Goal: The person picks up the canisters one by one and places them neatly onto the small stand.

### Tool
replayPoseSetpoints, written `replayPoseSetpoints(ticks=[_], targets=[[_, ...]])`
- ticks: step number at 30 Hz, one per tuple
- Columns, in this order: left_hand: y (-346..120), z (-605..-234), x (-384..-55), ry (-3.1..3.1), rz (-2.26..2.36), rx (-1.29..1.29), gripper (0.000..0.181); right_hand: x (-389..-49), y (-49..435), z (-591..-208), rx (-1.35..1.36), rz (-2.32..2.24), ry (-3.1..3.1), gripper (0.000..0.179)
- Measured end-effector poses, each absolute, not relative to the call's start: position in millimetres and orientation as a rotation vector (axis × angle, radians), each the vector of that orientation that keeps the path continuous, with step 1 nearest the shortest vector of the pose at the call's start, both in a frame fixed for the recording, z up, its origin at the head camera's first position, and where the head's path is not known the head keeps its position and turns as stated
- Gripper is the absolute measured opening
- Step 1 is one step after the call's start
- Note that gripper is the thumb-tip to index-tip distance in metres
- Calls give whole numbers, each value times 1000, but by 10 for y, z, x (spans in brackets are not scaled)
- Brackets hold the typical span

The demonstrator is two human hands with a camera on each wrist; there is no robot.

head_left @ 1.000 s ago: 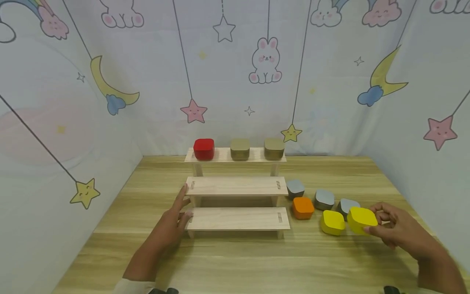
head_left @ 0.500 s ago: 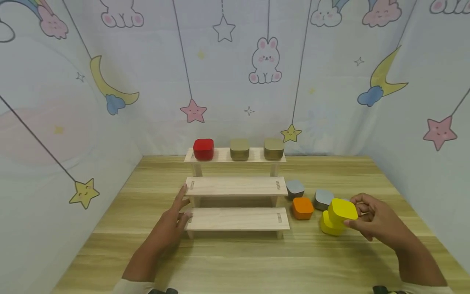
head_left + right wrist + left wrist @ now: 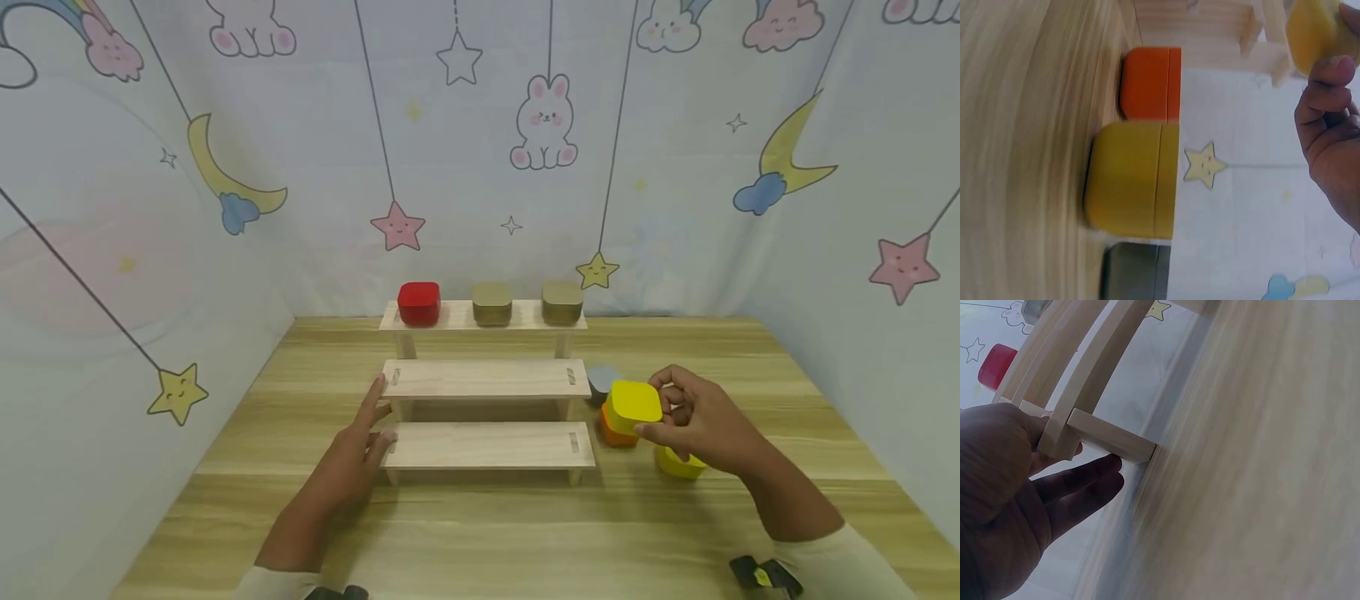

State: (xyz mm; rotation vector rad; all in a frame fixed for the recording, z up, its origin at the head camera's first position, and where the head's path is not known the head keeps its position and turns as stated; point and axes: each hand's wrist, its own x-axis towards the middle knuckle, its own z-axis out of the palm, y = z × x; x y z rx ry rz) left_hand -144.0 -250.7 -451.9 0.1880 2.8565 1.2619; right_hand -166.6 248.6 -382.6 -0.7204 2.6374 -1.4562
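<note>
A stepped wooden shelf rack [image 3: 487,446] with three boards stands mid-table. My left hand [image 3: 348,458] rests against its left end, thumb on the lowest board and index finger reaching the middle one. In the left wrist view, fingertips [image 3: 1110,481] lie by the rack's leg. My right hand [image 3: 705,421] pinches a yellow rounded block [image 3: 633,404] between thumb and fingers. It is held up, overlapping an orange block [image 3: 618,433] in the head view. A second yellow block [image 3: 1129,178] sits on the table, partly behind the right hand in the head view.
On the top board stand a red block [image 3: 419,304] and two khaki blocks [image 3: 492,304]. A grey block [image 3: 602,383] sits right of the rack; a dark grey one [image 3: 1138,272] shows in the right wrist view. Printed cloth [image 3: 510,192] walls the table's back and sides.
My right hand has carried the yellow block leftward, past the other yellow block to over the orange one. The left hand has stayed at the rack.
</note>
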Motion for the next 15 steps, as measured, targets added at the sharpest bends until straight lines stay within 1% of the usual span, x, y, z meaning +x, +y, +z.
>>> replayPoseSetpoints(ticks=[11,15], targets=[[-2522,-4539,-1453,2866,1276,227,89,-1844,1956,-3609,-687,-1369,2646,51],[-2526,-4547,-1453,2859,1283,238,89,-1881,1794,-3541,-719,-1317,2667,52]])
